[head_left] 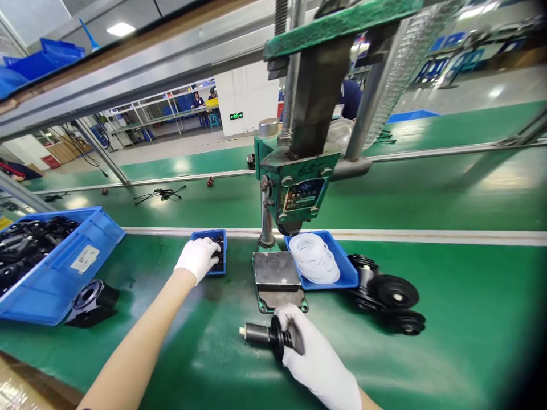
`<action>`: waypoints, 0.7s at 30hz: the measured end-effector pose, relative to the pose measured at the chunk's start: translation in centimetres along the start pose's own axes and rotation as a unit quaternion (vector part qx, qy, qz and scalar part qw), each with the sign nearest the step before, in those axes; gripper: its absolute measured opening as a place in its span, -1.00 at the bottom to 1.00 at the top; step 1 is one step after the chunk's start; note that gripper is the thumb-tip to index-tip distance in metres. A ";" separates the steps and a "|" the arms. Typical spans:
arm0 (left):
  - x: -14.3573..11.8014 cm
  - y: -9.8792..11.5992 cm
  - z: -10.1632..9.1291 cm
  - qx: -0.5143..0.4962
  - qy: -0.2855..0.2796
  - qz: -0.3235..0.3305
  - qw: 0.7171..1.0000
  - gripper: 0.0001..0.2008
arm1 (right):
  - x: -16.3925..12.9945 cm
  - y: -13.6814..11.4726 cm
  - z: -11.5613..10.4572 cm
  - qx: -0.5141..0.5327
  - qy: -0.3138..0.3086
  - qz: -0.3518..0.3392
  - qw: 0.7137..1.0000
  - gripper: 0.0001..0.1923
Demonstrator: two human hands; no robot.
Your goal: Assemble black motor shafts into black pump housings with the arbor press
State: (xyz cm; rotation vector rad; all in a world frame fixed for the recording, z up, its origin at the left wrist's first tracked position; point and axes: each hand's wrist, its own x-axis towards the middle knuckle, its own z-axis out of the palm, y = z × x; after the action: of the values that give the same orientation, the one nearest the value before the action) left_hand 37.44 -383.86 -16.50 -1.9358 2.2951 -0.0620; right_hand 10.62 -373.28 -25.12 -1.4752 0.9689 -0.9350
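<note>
My left hand [197, 257], in a white glove, reaches over a small blue bin [224, 267] of small black parts. Its thumb and fingers are apart at the parts, and I see nothing held between them. In its white glove, my right hand [310, 356] is closed around one end of a dark shaft with a black disc [258, 333]. The shaft lies sideways, its pale tip pointing left, just in front of the metal base plate [277, 269] of a green hand press [294, 188]. My palm and fingers partly hide the shaft's right end.
A blue tray [349, 279] of white plastic rings stands right of the press. Beyond it are several black wheel-like parts [393, 291]. At the left, a large blue crate [43, 310] holds black parts, with a black housing [92, 303] beside it. A cable [162, 193] lies farther back.
</note>
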 end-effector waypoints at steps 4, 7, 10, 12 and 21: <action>0.4 -0.1 0.0 -0.023 -0.016 -0.004 1.000 -0.75 | 0.2 -0.4 -0.2 0.020 0.008 -0.001 1.000 -0.76; 0.6 -0.4 -0.1 -0.062 -0.035 0.001 0.997 -0.74 | 0.4 -0.9 -0.4 0.108 -0.003 0.021 0.994 -0.74; 0.6 -0.7 0.0 -0.104 -0.046 -0.001 0.994 -0.75 | 0.5 -1.4 -0.6 0.217 -0.025 0.050 0.975 -0.68; 0.5 -0.8 0.2 -0.127 -0.047 -0.005 0.991 -0.76 | 0.5 -1.6 -0.6 0.256 -0.029 0.053 0.965 -0.64; 0.0 -1.5 0.8 -0.195 0.016 0.002 0.981 -0.67 | 0.8 -1.4 -0.5 0.263 -0.023 0.041 0.964 -0.67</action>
State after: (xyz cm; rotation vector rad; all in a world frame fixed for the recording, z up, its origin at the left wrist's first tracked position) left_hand 39.00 -384.06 -17.09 -2.1131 2.4814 0.3896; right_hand 10.52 -374.13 -23.62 -0.9951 0.6713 -0.9981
